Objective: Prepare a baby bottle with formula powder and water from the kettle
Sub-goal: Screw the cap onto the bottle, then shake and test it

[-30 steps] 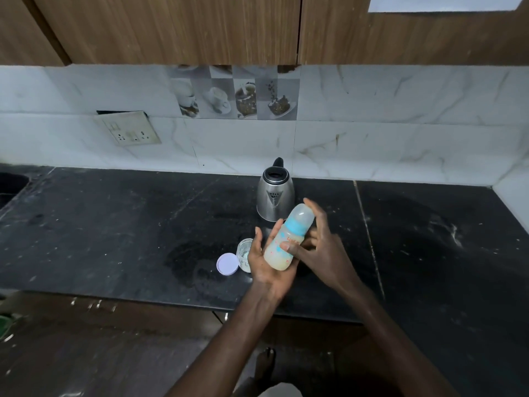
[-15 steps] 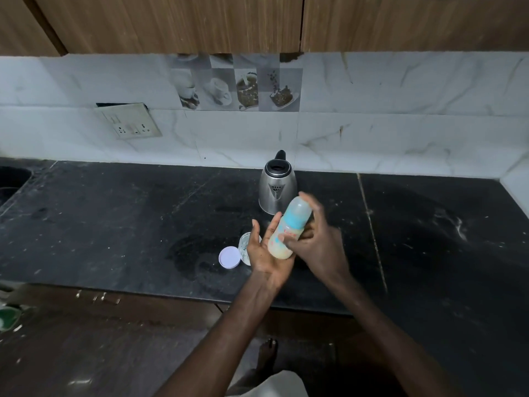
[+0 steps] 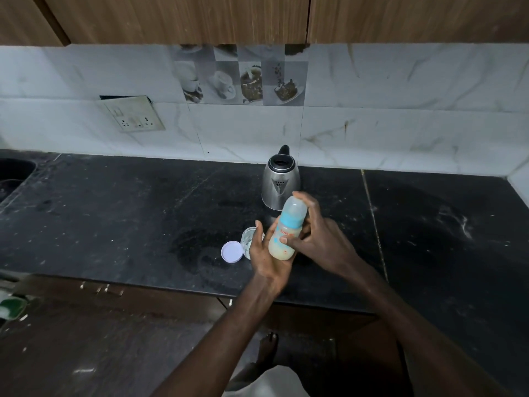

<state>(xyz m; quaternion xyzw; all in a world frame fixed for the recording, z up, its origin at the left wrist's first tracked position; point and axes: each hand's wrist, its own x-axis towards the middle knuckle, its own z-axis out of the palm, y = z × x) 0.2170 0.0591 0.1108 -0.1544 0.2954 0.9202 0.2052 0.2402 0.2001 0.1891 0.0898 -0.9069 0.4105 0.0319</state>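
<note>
Landmark: stainless electric kettle (image 3: 280, 181), upright at the back of the black stone countertop (image 3: 114, 213), close to the tiled wall, spout facing the camera.

1. Switch-and-socket plate (image 3: 131, 113): on the wall, well to the left of the kettle and above it; hangs askew.
2. Round white lid (image 3: 232, 252): flat on the countertop, in front of the kettle and to its left.
3. Small clear container (image 3: 248, 237): touching or just beside the lid on the kettle's side, partly hidden behind the left hand; contents cannot be told.
4. Left hand (image 3: 267, 253): in front of the kettle, above the counter's front part; palm open and cupped, fingers spread upward, supporting the lower body of the bottle.
5. Baby bottle (image 3: 287, 227): held between both hands just in front of the kettle, tilted with its capped top toward the kettle. Clear dome cap, blue collar, red lettering on the body, pale milky liquid in the lower part.
6. Right hand (image 3: 317, 236): just right of the bottle; thumb pressed on the bottle's body, fingers wrapped behind it up to the cap.
</note>
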